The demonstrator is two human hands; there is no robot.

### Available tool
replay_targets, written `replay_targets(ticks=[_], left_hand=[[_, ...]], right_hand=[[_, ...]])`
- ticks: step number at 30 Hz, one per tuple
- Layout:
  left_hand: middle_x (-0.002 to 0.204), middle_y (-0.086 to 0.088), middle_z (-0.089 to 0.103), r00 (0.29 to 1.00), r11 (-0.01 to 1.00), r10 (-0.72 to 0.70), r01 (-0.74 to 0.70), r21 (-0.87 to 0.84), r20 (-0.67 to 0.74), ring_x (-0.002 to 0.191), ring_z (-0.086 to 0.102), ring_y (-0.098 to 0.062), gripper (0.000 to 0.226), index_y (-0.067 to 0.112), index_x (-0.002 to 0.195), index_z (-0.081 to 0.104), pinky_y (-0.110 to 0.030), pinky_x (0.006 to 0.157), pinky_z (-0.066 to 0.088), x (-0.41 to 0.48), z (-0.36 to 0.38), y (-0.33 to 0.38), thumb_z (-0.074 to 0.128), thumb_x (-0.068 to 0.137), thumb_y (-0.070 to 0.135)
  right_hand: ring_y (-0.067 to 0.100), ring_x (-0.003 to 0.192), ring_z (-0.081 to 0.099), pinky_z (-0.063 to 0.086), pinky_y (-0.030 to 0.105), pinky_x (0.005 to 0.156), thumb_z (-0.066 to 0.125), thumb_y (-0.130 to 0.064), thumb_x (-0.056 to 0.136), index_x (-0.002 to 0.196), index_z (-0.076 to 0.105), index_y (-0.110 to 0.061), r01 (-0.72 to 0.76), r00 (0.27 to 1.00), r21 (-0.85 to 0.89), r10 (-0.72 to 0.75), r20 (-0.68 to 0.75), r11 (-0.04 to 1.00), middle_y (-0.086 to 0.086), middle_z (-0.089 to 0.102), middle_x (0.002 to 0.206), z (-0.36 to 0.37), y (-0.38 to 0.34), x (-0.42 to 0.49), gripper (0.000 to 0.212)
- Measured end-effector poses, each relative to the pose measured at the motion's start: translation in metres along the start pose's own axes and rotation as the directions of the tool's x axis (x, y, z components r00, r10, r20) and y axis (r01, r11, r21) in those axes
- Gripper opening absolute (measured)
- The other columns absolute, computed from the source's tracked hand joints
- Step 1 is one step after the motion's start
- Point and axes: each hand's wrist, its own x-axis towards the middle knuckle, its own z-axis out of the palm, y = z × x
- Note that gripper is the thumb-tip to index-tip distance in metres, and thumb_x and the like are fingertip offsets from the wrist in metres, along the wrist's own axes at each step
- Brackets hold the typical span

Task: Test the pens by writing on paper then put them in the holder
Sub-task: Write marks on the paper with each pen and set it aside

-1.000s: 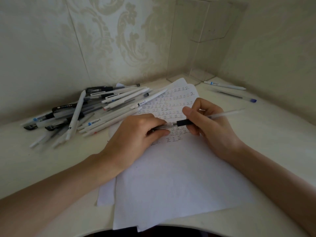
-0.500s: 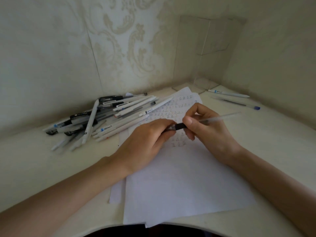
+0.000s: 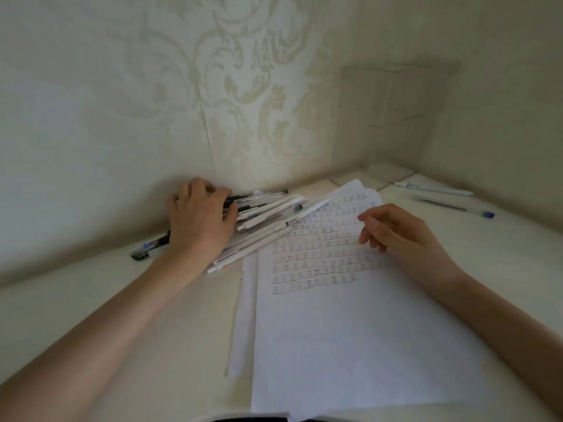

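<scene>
A heap of white and black pens (image 3: 274, 222) lies against the wall, left of the paper. My left hand (image 3: 199, 219) lies on top of the heap, with fingers and thumb curled round a black pen (image 3: 234, 198) near the top. A white sheet of paper (image 3: 335, 330) with rows of small test marks lies in front of me. My right hand (image 3: 396, 233) hovers over the sheet's upper right part, fingers loosely curled and holding nothing. The clear holder (image 3: 396, 95) stands in the far right corner, with no pens visible in it.
Two pens lie apart on the desk at the far right: a white one (image 3: 432, 188) and a clear one with a blue cap (image 3: 457, 208). A black pen (image 3: 149, 246) sticks out left of my left wrist. Patterned walls close the desk at back and right.
Both hands held a clear pen over the paper before. My left hand has moved left onto the pen heap, and my right hand is now empty. The view has tilted upward.
</scene>
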Motion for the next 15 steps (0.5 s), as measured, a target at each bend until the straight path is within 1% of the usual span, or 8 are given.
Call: replay_targets(ticks=[2,3,5,6,8,9,12,15], left_hand=[[0.106,-0.013,0.055,0.973,0.954,0.228,-0.232,-0.191,-0.041,0.098,0.05,-0.034,0.026,0.01,0.11,0.065,-0.042,0.082,0.037,-0.003,-0.004,0.022,0.057,0.089,0.024],[0.104,-0.01,0.057,0.933,0.889,0.357,-0.352,-0.293,-0.038,0.095,0.054,-0.031,0.027,0.01,0.107,0.066,-0.04,0.081,0.041,-0.008,-0.007,0.037,0.055,0.089,0.026],[0.113,-0.003,0.059,0.82,0.746,0.572,-0.515,-0.423,0.011,0.102,0.056,-0.023,0.041,0.015,0.111,0.066,-0.037,0.087,0.043,-0.022,-0.008,0.07,0.044,0.09,0.042],[0.124,0.0,0.056,0.766,0.701,0.641,-0.557,-0.445,0.052,0.112,0.052,-0.019,0.049,0.02,0.116,0.063,-0.038,0.095,0.041,-0.03,-0.005,0.086,0.036,0.089,0.051],[0.143,0.008,0.04,0.692,0.678,0.7,-0.567,-0.468,0.177,0.132,0.033,-0.011,0.067,0.029,0.131,0.05,-0.038,0.11,0.025,-0.042,0.006,0.108,0.021,0.084,0.066],[0.149,0.011,0.03,0.67,0.684,0.705,-0.554,-0.475,0.234,0.137,0.022,-0.007,0.075,0.033,0.137,0.042,-0.033,0.113,0.016,-0.047,0.014,0.114,0.014,0.079,0.073],[0.151,0.018,0.018,0.674,0.698,0.691,-0.526,-0.487,0.261,0.137,0.01,0.001,0.08,0.037,0.142,0.028,-0.014,0.107,0.0,-0.052,0.028,0.117,0.007,0.075,0.076],[0.15,0.02,0.019,0.675,0.672,0.706,-0.544,-0.502,0.214,0.135,0.01,0.003,0.077,0.036,0.142,0.029,-0.01,0.103,-0.003,-0.054,0.029,0.114,0.007,0.078,0.072]], right_hand=[[0.002,0.067,0.055,0.041,0.011,0.063,0.055,-0.014,0.092,0.09,0.063,-0.016,0.001,0.998,-0.113,-0.008,-0.061,0.994,-0.009,0.066,0.072,-0.01,0.004,0.005,0.008],[0.001,0.071,0.056,0.04,0.009,0.064,0.055,-0.014,0.092,0.09,0.063,-0.017,-0.003,0.992,-0.22,-0.025,-0.124,0.976,-0.011,0.066,0.076,-0.018,0.008,0.008,0.009],[0.006,0.084,0.057,0.038,0.012,0.069,0.054,-0.011,0.092,0.095,0.065,-0.015,-0.042,0.962,-0.494,-0.099,-0.255,0.868,-0.005,0.066,0.09,-0.042,0.019,0.017,0.012],[0.015,0.093,0.057,0.038,0.018,0.076,0.053,-0.007,0.091,0.101,0.065,-0.011,-0.085,0.943,-0.61,-0.134,-0.305,0.788,0.002,0.067,0.098,-0.057,0.026,0.02,0.017],[0.034,0.111,0.052,0.034,0.031,0.093,0.053,-0.002,0.088,0.114,0.063,-0.005,-0.203,0.917,-0.735,-0.136,-0.374,0.647,0.016,0.064,0.115,-0.088,0.043,0.024,0.028],[0.036,0.118,0.048,0.031,0.033,0.099,0.052,-0.002,0.088,0.121,0.059,-0.004,-0.256,0.916,-0.761,-0.102,-0.388,0.596,0.019,0.06,0.123,-0.101,0.051,0.024,0.034],[0.034,0.129,0.038,0.026,0.034,0.107,0.047,-0.015,0.095,0.138,0.043,-0.006,-0.347,0.926,-0.775,0.064,-0.371,0.527,0.019,0.047,0.139,-0.119,0.071,0.026,0.045],[0.035,0.127,0.039,0.027,0.036,0.106,0.045,-0.029,0.096,0.14,0.041,-0.01,-0.389,0.92,-0.831,0.114,-0.376,0.399,0.02,0.047,0.137,-0.119,0.085,0.031,0.048]])
